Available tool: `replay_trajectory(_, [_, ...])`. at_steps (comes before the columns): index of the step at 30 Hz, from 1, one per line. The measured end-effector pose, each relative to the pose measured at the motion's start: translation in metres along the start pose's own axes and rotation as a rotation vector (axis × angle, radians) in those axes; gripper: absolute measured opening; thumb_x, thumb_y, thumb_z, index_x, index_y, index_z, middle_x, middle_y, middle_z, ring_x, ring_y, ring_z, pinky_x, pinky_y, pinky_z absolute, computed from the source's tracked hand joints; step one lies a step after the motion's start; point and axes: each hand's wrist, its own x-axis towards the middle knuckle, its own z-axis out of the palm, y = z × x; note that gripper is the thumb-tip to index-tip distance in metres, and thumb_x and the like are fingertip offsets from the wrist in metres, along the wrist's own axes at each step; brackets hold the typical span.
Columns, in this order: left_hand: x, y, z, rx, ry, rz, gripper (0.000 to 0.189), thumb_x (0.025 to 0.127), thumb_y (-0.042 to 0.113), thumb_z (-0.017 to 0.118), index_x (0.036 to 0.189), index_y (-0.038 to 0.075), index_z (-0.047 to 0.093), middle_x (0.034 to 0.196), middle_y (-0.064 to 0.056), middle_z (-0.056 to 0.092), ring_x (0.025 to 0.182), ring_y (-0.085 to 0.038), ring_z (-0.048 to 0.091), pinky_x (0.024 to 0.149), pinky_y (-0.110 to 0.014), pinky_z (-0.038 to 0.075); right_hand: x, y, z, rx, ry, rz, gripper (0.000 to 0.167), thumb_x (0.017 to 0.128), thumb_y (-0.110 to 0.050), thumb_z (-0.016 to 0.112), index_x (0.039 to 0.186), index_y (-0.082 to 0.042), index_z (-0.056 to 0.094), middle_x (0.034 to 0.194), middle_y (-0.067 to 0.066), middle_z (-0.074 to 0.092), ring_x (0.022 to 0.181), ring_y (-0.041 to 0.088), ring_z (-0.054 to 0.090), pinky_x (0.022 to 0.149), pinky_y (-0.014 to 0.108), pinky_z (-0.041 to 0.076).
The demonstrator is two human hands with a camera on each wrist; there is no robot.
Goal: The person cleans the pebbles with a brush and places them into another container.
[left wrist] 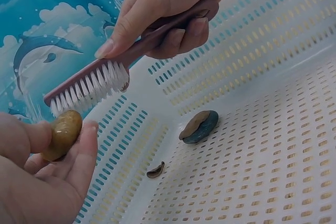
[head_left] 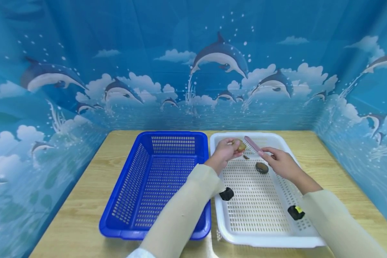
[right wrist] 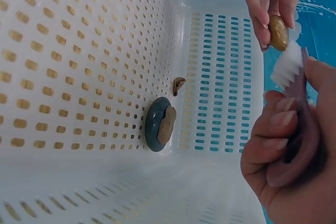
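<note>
My left hand [head_left: 225,152] pinches a smooth yellow-brown stone [left wrist: 65,135] between thumb and fingers, over the far end of the white basket [head_left: 267,240]. My right hand [head_left: 282,163] grips the looped handle of a mauve brush [left wrist: 110,64], thumb laid along its back. The brush's white bristles [right wrist: 287,66] point toward the stone, their tips right at its upper side in the left wrist view. Below the hands, a dark blue-grey stone [left wrist: 209,127] with a flat brown patch on it lies in the white basket. A small curled brown piece [left wrist: 156,170] lies close by.
Left of the white basket stands a deep blue slotted basket [head_left: 167,179], rims close together. Both stand on a light wood-grain table [head_left: 80,204]. A blue dolphin-print curtain [head_left: 167,32] encloses the back and sides. A black device [head_left: 227,194] sits at the left wrist.
</note>
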Motion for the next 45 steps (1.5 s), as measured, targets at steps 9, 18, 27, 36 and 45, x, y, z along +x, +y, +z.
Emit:
replay_trajectory(9, [-0.0006, 0.0005, 0.0002, -0.014, -0.043, -0.015, 0.026, 0.103, 0.012, 0.049, 0.127, 0.006, 0.053, 0.1, -0.02, 0.068, 0.095, -0.031, 0.07, 0.074, -0.028, 0.059, -0.0004, 0.0012, -0.0003, -0.043, 0.073, -0.034, 0.064, 0.101, -0.052, 0.043, 0.132, 0.002, 0.053, 0.058, 0.0, 0.047, 0.052, 0.016, 0.039, 0.047, 0.029, 0.035])
replay_trajectory(18, [-0.0006, 0.0007, 0.0007, 0.046, -0.068, -0.04, 0.029, 0.103, 0.019, 0.05, 0.129, 0.009, 0.059, 0.098, -0.016, 0.069, 0.074, -0.018, 0.07, 0.056, -0.017, 0.053, -0.0036, -0.0003, -0.0016, -0.055, 0.201, -0.084, 0.055, 0.1, -0.046, 0.05, 0.126, 0.002, 0.057, 0.058, 0.001, 0.047, 0.05, 0.015, 0.04, 0.044, 0.029, 0.035])
replay_trajectory(27, [-0.0024, 0.0048, 0.0004, 0.081, -0.091, -0.085, 0.042, 0.107, 0.038, 0.031, 0.118, 0.01, 0.061, 0.095, -0.009, 0.062, 0.064, -0.013, 0.061, 0.049, -0.018, 0.039, -0.0042, -0.0003, -0.0027, -0.049, 0.204, -0.11, 0.053, 0.1, -0.044, 0.052, 0.127, 0.001, 0.058, 0.059, 0.0, 0.047, 0.048, 0.011, 0.039, 0.044, 0.028, 0.035])
replay_trajectory(36, [-0.0028, 0.0029, 0.0002, 0.119, -0.12, -0.078, 0.025, 0.106, 0.019, 0.043, 0.121, 0.005, 0.057, 0.094, -0.008, 0.059, 0.065, -0.012, 0.059, 0.05, -0.017, 0.039, -0.0038, 0.0013, -0.001, -0.048, 0.197, -0.09, 0.056, 0.099, -0.047, 0.052, 0.126, 0.0, 0.058, 0.057, 0.001, 0.045, 0.049, 0.014, 0.038, 0.044, 0.028, 0.034])
replay_trajectory(45, [-0.0012, 0.0025, -0.0014, 0.14, -0.166, -0.048, 0.022, 0.101, 0.005, 0.049, 0.119, 0.007, 0.063, 0.095, -0.007, 0.063, 0.078, -0.019, 0.064, 0.057, -0.021, 0.047, -0.0017, 0.0023, -0.0004, -0.038, 0.185, -0.077, 0.057, 0.099, -0.049, 0.051, 0.126, 0.0, 0.058, 0.057, 0.001, 0.045, 0.049, 0.015, 0.038, 0.043, 0.029, 0.034])
